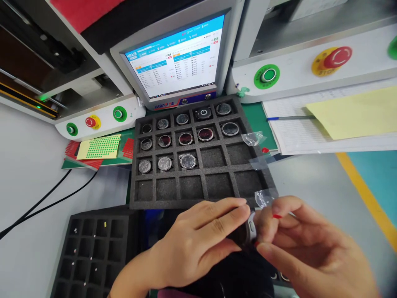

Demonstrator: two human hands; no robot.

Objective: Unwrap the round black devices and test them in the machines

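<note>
My left hand (201,240) is closed around a round watch case (250,227). The silver rim and a side button of the case show, while its face is mostly hidden by the fingers. Close against the other side of the case, my right hand (313,248) has its fingers bent inward. A small red sticker (277,216) shows at a fingertip of that hand, and another red bit lies by the thumb at the case's edge. Just beyond both hands lies a black foam tray (186,205) with several round watch cases (187,161) in its back three rows.
A monitor (180,58) stands behind the tray, between machines with green buttons (269,75) and red stop buttons (338,57). Clear film pieces (265,198) stick to the tray's right edge. Another foam tray (89,244) sits lower left. Papers (291,136) and a sheet of green dots (102,147) lie around.
</note>
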